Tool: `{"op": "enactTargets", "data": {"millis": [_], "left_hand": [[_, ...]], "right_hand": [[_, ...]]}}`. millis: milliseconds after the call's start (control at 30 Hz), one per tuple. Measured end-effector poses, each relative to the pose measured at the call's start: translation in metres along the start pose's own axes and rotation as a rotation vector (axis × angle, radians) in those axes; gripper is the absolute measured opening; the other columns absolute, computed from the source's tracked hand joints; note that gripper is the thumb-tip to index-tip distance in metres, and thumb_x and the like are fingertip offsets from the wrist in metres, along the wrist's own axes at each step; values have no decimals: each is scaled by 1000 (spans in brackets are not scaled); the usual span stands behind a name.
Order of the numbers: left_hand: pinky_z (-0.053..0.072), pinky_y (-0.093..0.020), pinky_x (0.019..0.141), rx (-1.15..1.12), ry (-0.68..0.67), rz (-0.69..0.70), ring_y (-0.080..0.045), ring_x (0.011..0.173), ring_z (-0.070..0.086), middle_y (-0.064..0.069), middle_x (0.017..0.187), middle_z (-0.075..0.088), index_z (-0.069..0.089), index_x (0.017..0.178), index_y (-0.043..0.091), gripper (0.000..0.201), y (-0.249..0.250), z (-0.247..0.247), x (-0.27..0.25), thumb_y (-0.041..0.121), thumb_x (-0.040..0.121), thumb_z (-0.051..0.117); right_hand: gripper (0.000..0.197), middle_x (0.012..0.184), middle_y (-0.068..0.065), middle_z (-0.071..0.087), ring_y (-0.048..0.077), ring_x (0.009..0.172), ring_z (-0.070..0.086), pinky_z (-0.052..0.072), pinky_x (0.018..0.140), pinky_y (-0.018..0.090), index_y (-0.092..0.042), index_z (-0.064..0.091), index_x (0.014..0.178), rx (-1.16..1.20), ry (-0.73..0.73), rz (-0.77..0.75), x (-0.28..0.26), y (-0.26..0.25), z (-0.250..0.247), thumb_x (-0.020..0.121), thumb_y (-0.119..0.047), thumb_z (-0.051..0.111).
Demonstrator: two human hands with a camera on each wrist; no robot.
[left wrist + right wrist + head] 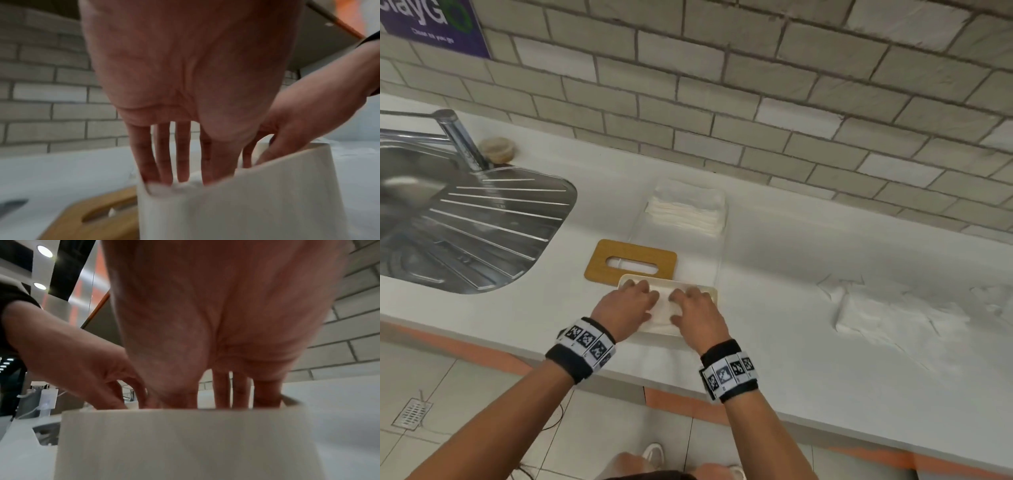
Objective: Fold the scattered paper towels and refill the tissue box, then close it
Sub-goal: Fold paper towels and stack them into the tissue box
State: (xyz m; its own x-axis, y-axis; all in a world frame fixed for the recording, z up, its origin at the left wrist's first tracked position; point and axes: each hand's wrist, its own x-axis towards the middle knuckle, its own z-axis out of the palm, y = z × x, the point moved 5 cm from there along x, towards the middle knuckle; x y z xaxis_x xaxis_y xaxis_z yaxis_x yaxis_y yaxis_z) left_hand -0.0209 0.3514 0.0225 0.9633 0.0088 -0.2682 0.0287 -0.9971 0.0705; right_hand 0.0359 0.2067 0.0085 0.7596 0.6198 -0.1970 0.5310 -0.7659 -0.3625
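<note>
Both hands — left hand [626, 306], right hand [694, 312] — press flat, straight fingers [164, 164] on towels inside the tissue box [707, 291], beside the wooden lid [631, 263]. Neither grip holds anything. Hard pushing could crumple towels — or slide the box off the worktop [808, 246].

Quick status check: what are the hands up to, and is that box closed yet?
Left hand and right hand press paper towels down into tissue box. Wooden lid off, lying beside it. Loose towels remain; nothing blocking.

The purple wall sign [431, 25] shows the cut-off letters "layG".
</note>
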Motion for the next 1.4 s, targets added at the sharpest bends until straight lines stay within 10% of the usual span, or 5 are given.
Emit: {"op": "enactTargets", "data": {"millis": [333, 467, 600, 800, 1400], "left_hand": [[50, -52, 111, 323, -318, 10, -51, 148, 30, -22, 172, 6, 48, 149, 8, 48, -6, 21, 25, -3, 102, 52], [42, -51, 117, 165, -326, -69, -43, 145, 44, -22, 166, 30, 22, 166, 15, 60, -3, 11, 32, 21, 110, 41], [53, -43, 96, 44, -182, -125, -29, 120, 60, -6, 140, 55, 58, 130, 22, 32, 4, -25, 26, 11, 100, 55], [57, -41, 70, -219, 357, 163, -23, 88, 71, 8, 103, 65, 64, 110, 28, 16, 143, -70, 43, 35, 97, 69], [55, -43, 90, -300, 108, 300, -29, 120, 58, -7, 132, 60, 60, 128, 9, 29, 436, 49, 261, 13, 100, 58]], "right_hand": [[84, 152, 39, 31, 37, 109, 65, 57, 94, 41, -31, 20, 169, -127, -234, 71, 8, 12, 3, 101, 9, 50], [79, 151, 30, 32, 42, 118, 61, 48, 82, 40, -33, 21, 168, -101, -293, 20, 4, 12, -7, 103, -2, 55], [57, 137, 16, 49, 39, 102, 63, 53, 80, 43, -21, 45, 148, 27, -49, -78, -29, 31, -40, 98, 5, 56], [20, 118, -9, 68, 5, 92, 70, 61, 82, 32, -33, 59, 121, 413, 392, 106, -105, 165, -69, 103, -27, 66], [26, 120, -6, 72, 19, 108, 69, 55, 85, 33, -24, 63, 122, 94, 200, 297, -118, 513, -166, 99, -12, 63]]}}
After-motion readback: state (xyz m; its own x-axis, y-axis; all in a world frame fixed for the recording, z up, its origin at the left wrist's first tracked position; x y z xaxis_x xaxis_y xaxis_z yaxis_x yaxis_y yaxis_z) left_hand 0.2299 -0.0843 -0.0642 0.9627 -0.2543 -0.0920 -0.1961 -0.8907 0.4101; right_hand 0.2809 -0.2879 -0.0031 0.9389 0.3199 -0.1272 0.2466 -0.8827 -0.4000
